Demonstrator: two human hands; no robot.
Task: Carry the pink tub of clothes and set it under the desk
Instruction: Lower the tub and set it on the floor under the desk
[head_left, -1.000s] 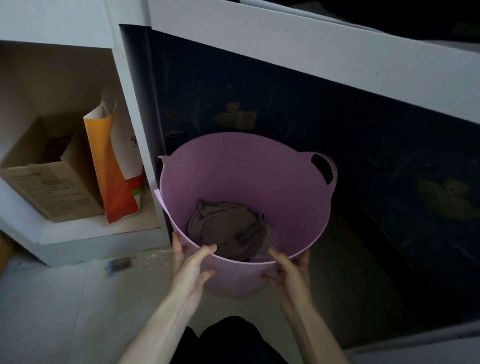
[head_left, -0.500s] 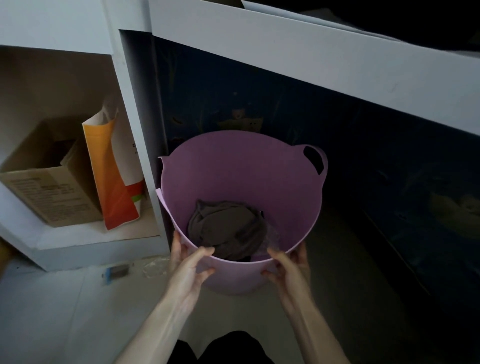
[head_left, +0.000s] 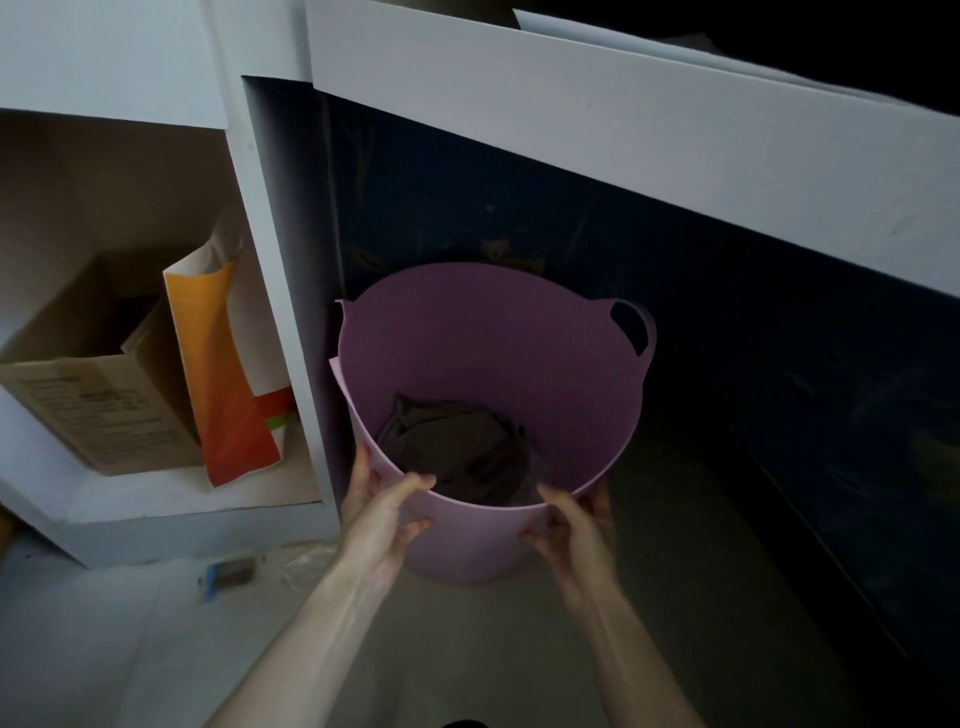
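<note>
The pink tub (head_left: 483, 343) stands on the floor in the dark space beneath the white desk (head_left: 649, 135), close against the desk's left side panel. Dark grey clothes (head_left: 457, 452) lie at its bottom. My left hand (head_left: 382, 512) grips the tub's near rim, thumb inside and fingers outside. My right hand (head_left: 571, 525) holds the near rim on the other side in the same way. One tub handle (head_left: 631, 327) shows at the far right of the rim.
A white shelf unit (head_left: 156, 514) at the left holds a cardboard box (head_left: 93, 400) and an orange-and-white paper bag (head_left: 223, 374). A small blue object (head_left: 228, 571) and clear plastic wrap (head_left: 306, 558) lie on the pale floor. A dark patterned wall backs the desk space.
The tub has moved a little further in under the desk, away from me, with both hands still on its near rim. The view has tilted down slightly.
</note>
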